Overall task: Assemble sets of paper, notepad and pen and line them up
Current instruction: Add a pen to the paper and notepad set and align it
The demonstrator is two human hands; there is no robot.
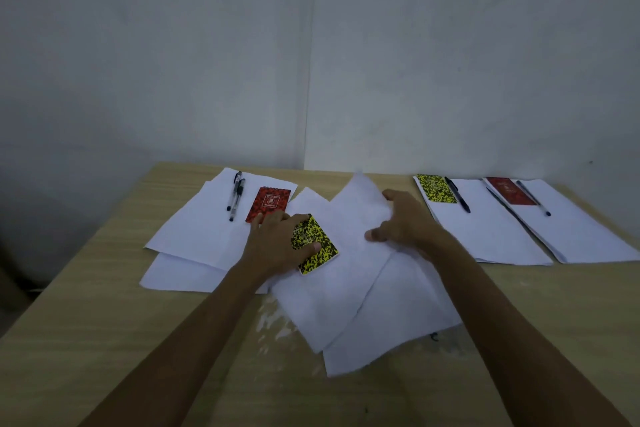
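Two hands work over a loose pile of white paper sheets (346, 288) in the middle of the wooden counter (104, 340). The left hand (280, 239) grips a yellow-and-black notepad (313, 246), thumb curled along its near edge, and the notepad lies tilted on the pile. The right hand (398, 222) pinches one sheet (360, 204) whose far corner lifts off the pile. On the left, overlapping sheets (194, 229) carry a red notepad (267, 204) just beyond the left hand's fingers, with two pens (236, 196) side by side near it. On the right, two finished sets lie next to each other: one sheet (485, 229) with a yellow notepad (436, 188) and a dark pen (458, 195) beside it, the other sheet (581, 236) with a dark red notepad (508, 191) and a pen (533, 198) at its right. Another dark pen (502, 205) lies between the two sets.
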